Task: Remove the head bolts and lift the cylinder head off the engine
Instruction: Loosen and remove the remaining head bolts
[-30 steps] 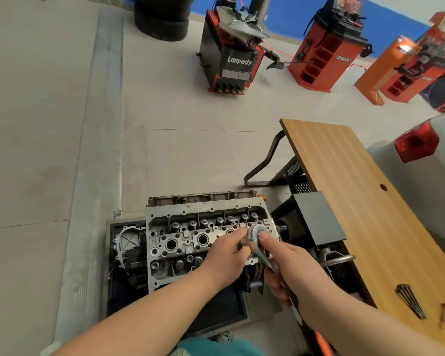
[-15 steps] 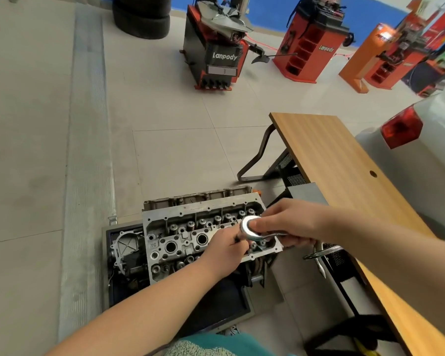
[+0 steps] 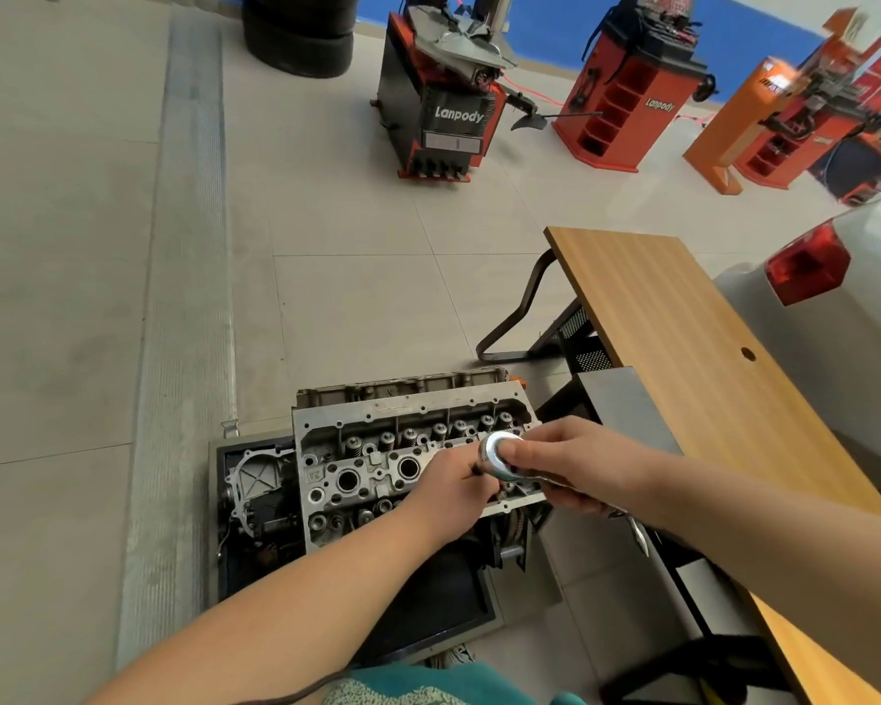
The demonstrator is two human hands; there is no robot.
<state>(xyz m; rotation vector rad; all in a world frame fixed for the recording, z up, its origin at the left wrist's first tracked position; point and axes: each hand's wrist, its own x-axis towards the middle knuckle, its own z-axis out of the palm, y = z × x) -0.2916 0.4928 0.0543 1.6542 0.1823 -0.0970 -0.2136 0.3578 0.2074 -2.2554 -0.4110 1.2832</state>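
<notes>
Ratchet [image 3: 499, 454] handle swung nearer, both hands gripping.

My one camera sits on my head, looking forward and steeply down at the engine [image 3: 408, 465] close below, with the wooden table [image 3: 692, 358] just to its right.

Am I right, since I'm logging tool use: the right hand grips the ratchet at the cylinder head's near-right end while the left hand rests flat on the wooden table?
Not quite. In the head view, the left hand is not on the wooden table; it is at the cylinder head, just below the ratchet head. The right hand does grip the ratchet at that near-right end.
</notes>
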